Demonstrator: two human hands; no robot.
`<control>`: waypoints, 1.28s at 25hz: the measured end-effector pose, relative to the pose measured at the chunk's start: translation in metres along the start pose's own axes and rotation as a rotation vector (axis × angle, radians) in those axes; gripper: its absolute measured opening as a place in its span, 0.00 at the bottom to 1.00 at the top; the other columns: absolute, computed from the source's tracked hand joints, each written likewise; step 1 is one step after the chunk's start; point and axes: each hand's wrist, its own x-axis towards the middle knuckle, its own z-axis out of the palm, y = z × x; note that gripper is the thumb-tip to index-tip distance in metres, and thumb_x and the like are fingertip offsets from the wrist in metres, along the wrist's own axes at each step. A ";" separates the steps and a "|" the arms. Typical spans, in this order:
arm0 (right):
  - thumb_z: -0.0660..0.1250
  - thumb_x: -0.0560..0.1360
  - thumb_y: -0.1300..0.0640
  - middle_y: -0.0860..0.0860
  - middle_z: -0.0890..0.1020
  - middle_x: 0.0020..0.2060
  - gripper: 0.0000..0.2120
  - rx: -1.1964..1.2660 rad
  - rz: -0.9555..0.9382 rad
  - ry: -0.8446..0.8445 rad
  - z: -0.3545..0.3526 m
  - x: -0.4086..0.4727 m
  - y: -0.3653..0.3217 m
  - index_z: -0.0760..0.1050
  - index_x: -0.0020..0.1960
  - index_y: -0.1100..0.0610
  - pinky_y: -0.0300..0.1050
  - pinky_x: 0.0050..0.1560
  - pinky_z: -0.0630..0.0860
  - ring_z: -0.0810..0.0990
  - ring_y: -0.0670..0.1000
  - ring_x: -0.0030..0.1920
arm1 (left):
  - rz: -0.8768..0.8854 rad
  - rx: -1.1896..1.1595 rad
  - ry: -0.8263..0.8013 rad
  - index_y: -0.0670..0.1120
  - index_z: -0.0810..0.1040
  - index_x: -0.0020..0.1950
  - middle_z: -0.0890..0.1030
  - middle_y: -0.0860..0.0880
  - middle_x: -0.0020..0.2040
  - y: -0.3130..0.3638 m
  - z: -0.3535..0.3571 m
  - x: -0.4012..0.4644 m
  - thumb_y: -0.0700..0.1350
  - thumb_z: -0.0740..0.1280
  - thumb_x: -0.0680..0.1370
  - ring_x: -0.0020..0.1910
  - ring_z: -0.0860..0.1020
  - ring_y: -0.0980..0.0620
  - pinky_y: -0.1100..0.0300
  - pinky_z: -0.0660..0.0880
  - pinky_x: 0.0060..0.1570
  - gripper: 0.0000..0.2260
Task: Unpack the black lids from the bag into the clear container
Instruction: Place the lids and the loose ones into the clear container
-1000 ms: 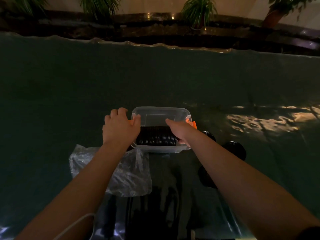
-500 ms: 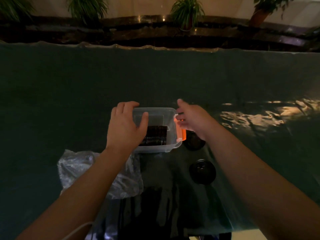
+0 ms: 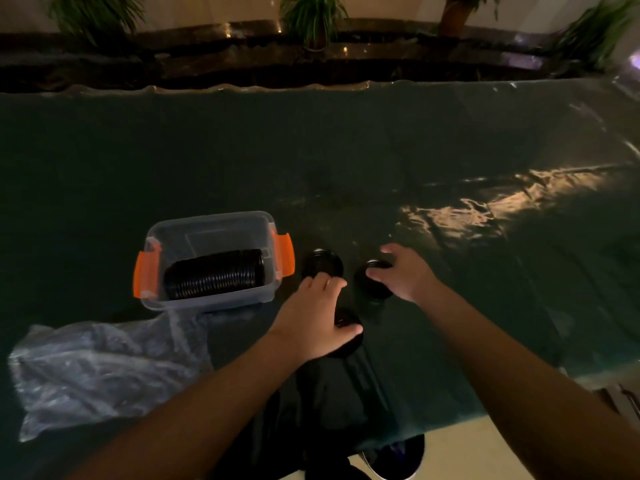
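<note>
The clear container (image 3: 207, 233) with orange clips stands on the dark green cloth and holds a row of black lids (image 3: 214, 275) on edge. To its right three black lids lie loose on the cloth. My left hand (image 3: 317, 317) rests over the nearest lid (image 3: 348, 332), fingers spread, thumb on its rim; the far lid (image 3: 322, 265) lies just beyond my fingertips. My right hand (image 3: 403, 273) curls over the right lid (image 3: 374, 282), fingers touching its top. The crumpled clear bag (image 3: 100, 372) lies at the lower left, in front of the container.
The table's front edge (image 3: 519, 414) runs at the lower right, with pale floor and a shoe below. Potted plants (image 3: 311, 19) line a dark ledge behind the table. A bright reflection shines on the cloth at the right.
Both hands have left the container and moved right onto the loose lids. The view has shifted, so the container now sits further left.
</note>
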 end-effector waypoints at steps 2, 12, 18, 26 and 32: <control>0.76 0.73 0.48 0.59 0.69 0.74 0.36 -0.154 -0.046 0.010 0.012 0.006 0.019 0.67 0.77 0.53 0.55 0.70 0.70 0.68 0.63 0.74 | -0.048 0.083 -0.057 0.49 0.63 0.75 0.70 0.48 0.70 0.001 0.025 0.003 0.68 0.69 0.68 0.68 0.68 0.45 0.48 0.73 0.63 0.41; 0.72 0.76 0.41 0.57 0.67 0.77 0.42 -0.018 -0.046 0.066 0.042 0.026 0.062 0.57 0.82 0.55 0.61 0.73 0.66 0.61 0.62 0.77 | -0.191 0.091 -0.186 0.49 0.54 0.78 0.66 0.47 0.73 -0.006 0.086 0.015 0.65 0.74 0.65 0.71 0.64 0.45 0.46 0.72 0.65 0.50; 0.60 0.82 0.61 0.58 0.84 0.58 0.14 0.107 0.047 0.173 0.043 0.037 0.062 0.79 0.64 0.57 0.43 0.48 0.73 0.82 0.58 0.54 | -0.451 -0.275 -0.104 0.52 0.62 0.75 0.69 0.51 0.70 -0.010 0.086 0.012 0.73 0.71 0.60 0.70 0.66 0.48 0.48 0.69 0.68 0.50; 0.68 0.75 0.62 0.49 0.85 0.42 0.07 0.190 -0.194 0.068 0.038 -0.028 0.041 0.84 0.47 0.54 0.43 0.47 0.77 0.82 0.50 0.46 | -0.906 -1.098 0.067 0.54 0.80 0.57 0.82 0.49 0.55 -0.039 0.077 -0.002 0.65 0.52 0.81 0.57 0.79 0.46 0.44 0.78 0.57 0.22; 0.69 0.76 0.62 0.58 0.85 0.50 0.07 -0.006 -0.277 0.013 0.091 -0.054 0.041 0.84 0.52 0.60 0.50 0.51 0.77 0.83 0.59 0.50 | -0.975 -1.271 0.009 0.49 0.81 0.58 0.83 0.47 0.56 -0.045 0.074 -0.013 0.61 0.58 0.82 0.55 0.81 0.46 0.50 0.81 0.42 0.19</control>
